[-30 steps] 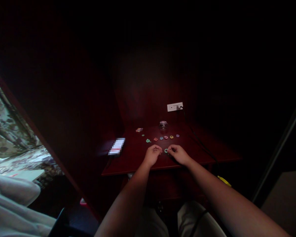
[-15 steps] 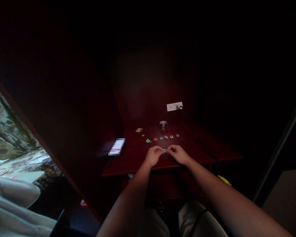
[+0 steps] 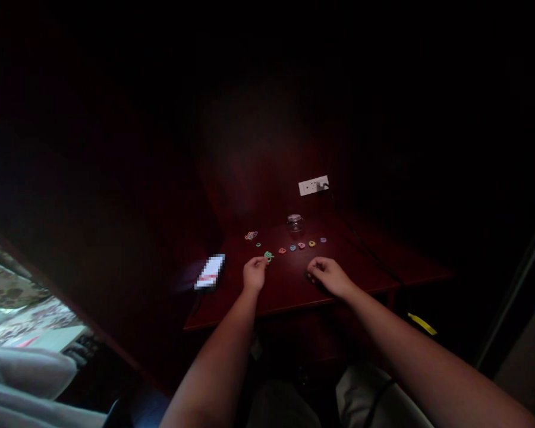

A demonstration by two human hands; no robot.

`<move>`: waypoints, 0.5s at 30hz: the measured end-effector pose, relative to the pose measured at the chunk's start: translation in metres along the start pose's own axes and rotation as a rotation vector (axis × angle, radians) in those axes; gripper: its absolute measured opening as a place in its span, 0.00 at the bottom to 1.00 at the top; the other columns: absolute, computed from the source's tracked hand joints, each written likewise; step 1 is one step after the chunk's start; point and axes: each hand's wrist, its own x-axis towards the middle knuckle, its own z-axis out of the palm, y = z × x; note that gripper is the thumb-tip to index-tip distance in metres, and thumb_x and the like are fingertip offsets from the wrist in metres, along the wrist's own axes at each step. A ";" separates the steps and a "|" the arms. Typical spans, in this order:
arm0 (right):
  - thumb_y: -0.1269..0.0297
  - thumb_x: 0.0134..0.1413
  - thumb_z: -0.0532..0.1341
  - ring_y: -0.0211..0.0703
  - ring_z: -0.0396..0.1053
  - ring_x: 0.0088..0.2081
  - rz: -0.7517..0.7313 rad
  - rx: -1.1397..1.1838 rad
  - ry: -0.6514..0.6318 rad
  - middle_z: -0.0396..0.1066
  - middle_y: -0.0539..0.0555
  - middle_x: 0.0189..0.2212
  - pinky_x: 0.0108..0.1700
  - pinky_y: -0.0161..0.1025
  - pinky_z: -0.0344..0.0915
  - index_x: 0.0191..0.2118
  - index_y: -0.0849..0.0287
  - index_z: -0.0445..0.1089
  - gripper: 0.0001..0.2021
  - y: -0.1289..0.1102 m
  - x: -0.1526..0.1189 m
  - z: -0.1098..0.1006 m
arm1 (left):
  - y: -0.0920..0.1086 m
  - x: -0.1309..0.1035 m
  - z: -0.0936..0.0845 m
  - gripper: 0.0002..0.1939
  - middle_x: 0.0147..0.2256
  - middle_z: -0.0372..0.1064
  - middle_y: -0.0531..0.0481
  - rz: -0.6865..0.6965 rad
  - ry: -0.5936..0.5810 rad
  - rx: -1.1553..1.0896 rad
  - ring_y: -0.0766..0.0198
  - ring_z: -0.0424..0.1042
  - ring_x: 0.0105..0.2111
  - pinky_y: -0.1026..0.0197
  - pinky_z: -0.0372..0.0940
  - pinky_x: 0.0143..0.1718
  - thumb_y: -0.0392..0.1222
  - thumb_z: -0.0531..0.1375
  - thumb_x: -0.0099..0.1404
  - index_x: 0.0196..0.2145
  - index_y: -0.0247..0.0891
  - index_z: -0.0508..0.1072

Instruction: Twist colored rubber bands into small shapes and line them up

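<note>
My left hand [image 3: 255,273] is at the small pile of green hair ties [image 3: 268,254], its thumb and fingers pinched on a green hair tie [image 3: 268,260] at the pile's near edge. Over the bare desk to the right, my right hand [image 3: 329,275] is loosely curled with its fingers apart, and I see nothing in it. Beyond the hands runs a row of small coloured hair-tie piles: red [image 3: 282,251], blue [image 3: 293,248], pink [image 3: 301,245], yellow [image 3: 312,244] and purple [image 3: 323,240]. A single green ring [image 3: 258,245] lies behind the green pile.
A mixed heap of hair ties [image 3: 251,236] lies at the back left of the dark red desk [image 3: 289,297]. Behind the row stands a lidded clear jar [image 3: 295,224]. A phone [image 3: 210,272] is at the left. A cable runs down from the wall socket [image 3: 313,185] at the right.
The hands have parted; the green hair tie that was stretched between them is now at my left fingertips. My left hand has moved left to the green pile, while the right has shifted slightly right.
</note>
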 end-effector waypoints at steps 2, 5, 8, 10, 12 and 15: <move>0.62 0.44 0.54 0.32 0.57 0.20 -0.037 -0.089 -0.037 0.60 0.48 0.18 0.23 0.30 0.54 0.23 0.62 0.61 0.08 -0.001 -0.002 0.002 | -0.007 0.015 -0.012 0.11 0.24 0.69 0.47 0.032 0.043 0.152 0.68 0.66 0.24 0.67 0.59 0.26 0.43 0.57 0.49 0.27 0.32 0.72; 0.62 0.45 0.53 0.31 0.55 0.20 -0.069 -0.183 -0.073 0.57 0.47 0.17 0.23 0.30 0.52 0.23 0.62 0.62 0.09 -0.005 -0.006 0.004 | -0.014 0.032 -0.019 0.11 0.25 0.70 0.48 0.053 0.044 0.316 0.66 0.67 0.26 0.65 0.60 0.29 0.43 0.56 0.50 0.26 0.33 0.73; 0.62 0.46 0.53 0.31 0.54 0.21 -0.059 -0.185 -0.066 0.57 0.46 0.18 0.23 0.29 0.51 0.24 0.62 0.62 0.09 -0.010 -0.009 0.004 | -0.017 0.044 -0.015 0.10 0.26 0.71 0.47 0.056 -0.032 0.388 0.65 0.68 0.27 0.65 0.61 0.31 0.42 0.56 0.50 0.26 0.34 0.74; 0.62 0.47 0.53 0.31 0.54 0.21 -0.048 -0.169 -0.069 0.57 0.47 0.18 0.22 0.29 0.51 0.25 0.62 0.62 0.09 -0.011 -0.011 0.003 | -0.018 0.051 -0.011 0.10 0.27 0.71 0.47 0.040 -0.050 0.397 0.65 0.69 0.27 0.65 0.61 0.31 0.41 0.56 0.50 0.28 0.34 0.74; 0.62 0.48 0.52 0.31 0.54 0.21 -0.041 -0.155 -0.087 0.56 0.46 0.18 0.22 0.29 0.51 0.25 0.62 0.62 0.09 -0.012 -0.013 0.002 | -0.018 0.056 -0.008 0.11 0.27 0.71 0.47 0.021 -0.042 0.406 0.66 0.69 0.27 0.66 0.61 0.30 0.41 0.57 0.49 0.29 0.33 0.73; 0.62 0.48 0.52 0.31 0.54 0.21 -0.028 -0.148 -0.114 0.56 0.46 0.18 0.22 0.29 0.51 0.24 0.62 0.62 0.09 -0.013 -0.015 0.001 | -0.019 0.062 -0.005 0.11 0.25 0.71 0.48 0.009 -0.053 0.438 0.66 0.68 0.25 0.66 0.61 0.29 0.41 0.57 0.49 0.29 0.34 0.73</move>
